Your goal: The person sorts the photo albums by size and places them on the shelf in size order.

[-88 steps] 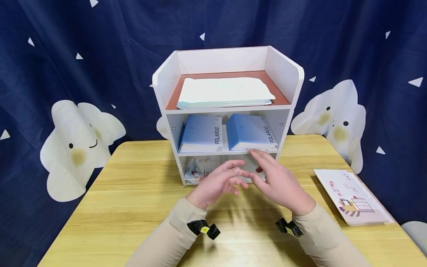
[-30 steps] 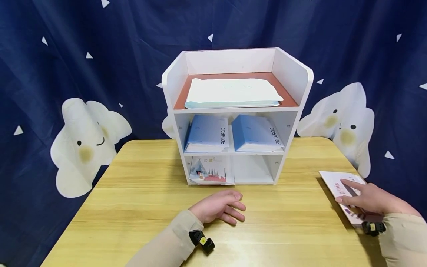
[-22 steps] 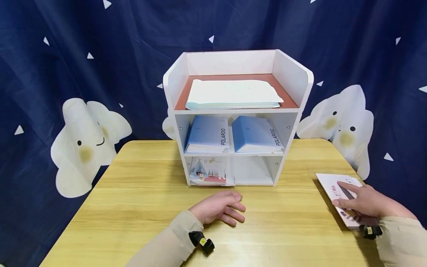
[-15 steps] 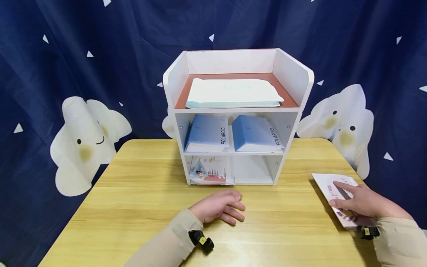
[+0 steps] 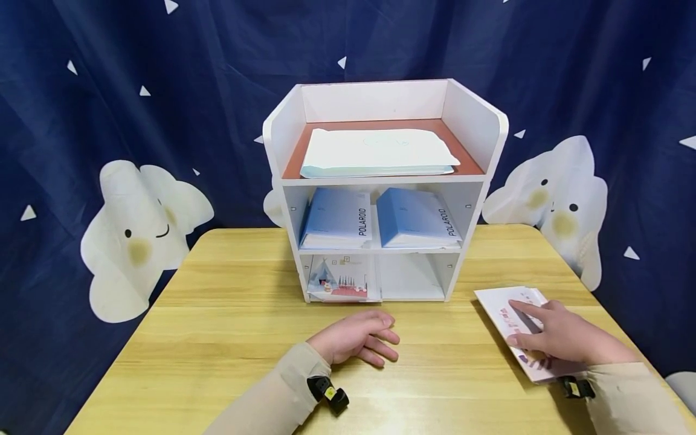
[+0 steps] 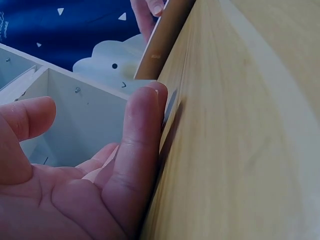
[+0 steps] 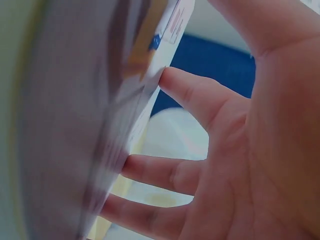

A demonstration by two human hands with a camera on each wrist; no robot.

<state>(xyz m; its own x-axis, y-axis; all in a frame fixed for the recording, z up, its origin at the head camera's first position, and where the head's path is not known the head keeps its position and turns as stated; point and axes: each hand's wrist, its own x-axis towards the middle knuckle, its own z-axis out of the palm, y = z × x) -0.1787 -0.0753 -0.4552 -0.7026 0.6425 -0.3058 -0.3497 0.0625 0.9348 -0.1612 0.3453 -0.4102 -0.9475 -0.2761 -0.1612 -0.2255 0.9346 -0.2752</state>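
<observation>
My right hand [image 5: 565,335] lies on a thin book [image 5: 495,302] with a pale illustrated cover, at the right of the table. In the right wrist view, its fairly straight fingertips [image 7: 172,79] press against the cover of the book [image 7: 65,130]. My left hand [image 5: 353,339] holds nothing; it lies low over the table in front of the shelf, palm turned inward, fingers relaxed. Beyond the left hand's fingers [image 6: 137,130] in the left wrist view, a brown side of the book [image 6: 167,42] shows beside part of the right hand.
A white three-level shelf [image 5: 464,232] stands at the back middle. White-covered papers [image 5: 380,151] lie on top. Two blue POLAROID albums [image 5: 334,217] fill the middle level. Below, an illustrated book [image 5: 339,281] lies at the left. A blue curtain [image 5: 234,72] hangs behind the table [image 5: 228,338].
My right hand left the shelf front, came down on the book at the right and slid it leftward over the table. The left hand lowered slightly, then stayed still.
</observation>
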